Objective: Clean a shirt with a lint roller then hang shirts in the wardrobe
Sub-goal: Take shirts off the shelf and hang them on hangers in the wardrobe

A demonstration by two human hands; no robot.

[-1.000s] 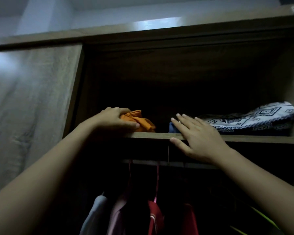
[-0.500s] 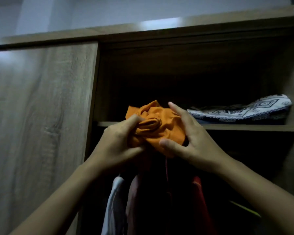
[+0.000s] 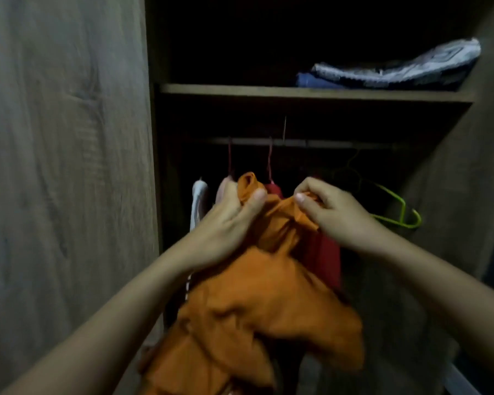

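We hold one soft, crumpled orange shirt [image 3: 268,303] at centre frame, before the wood-grain wardrobe [image 3: 69,166]. Left hand [image 3: 228,220] bunches its top edge; right hand [image 3: 334,215] pinches a fold. 12 o'clock: thin rail [image 3: 325,143], two red wire hangers [image 3: 269,158]. 3 o'clock: one green wire hanger [image 3: 389,193].

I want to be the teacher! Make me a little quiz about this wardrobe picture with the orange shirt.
1. True or false: the left hand and the right hand both grip the orange shirt.
2. Pick one: what hangs bare at the right end of the rail? A) a green hanger B) a blue belt C) a black bag
3. Fill the gap: the folded patterned cloth lies on the ____ above the rail.

Key: 1 true; 2 A; 3 shelf.
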